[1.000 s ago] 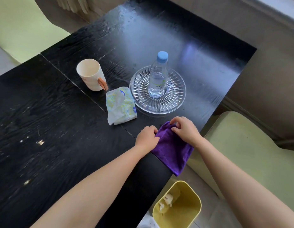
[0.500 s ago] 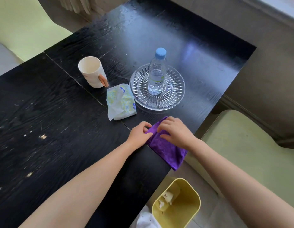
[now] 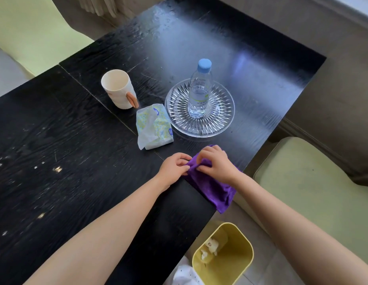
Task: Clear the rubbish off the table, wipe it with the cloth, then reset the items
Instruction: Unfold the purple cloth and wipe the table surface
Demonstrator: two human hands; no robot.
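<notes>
While both hands meet at lower centre, the purple cloth lies over the black desk edge, pinched by left hand fingers and right hand fingers.

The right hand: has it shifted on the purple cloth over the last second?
Yes. The right hand has slid left along the purple cloth toward the left hand, away from the table edge.
</notes>
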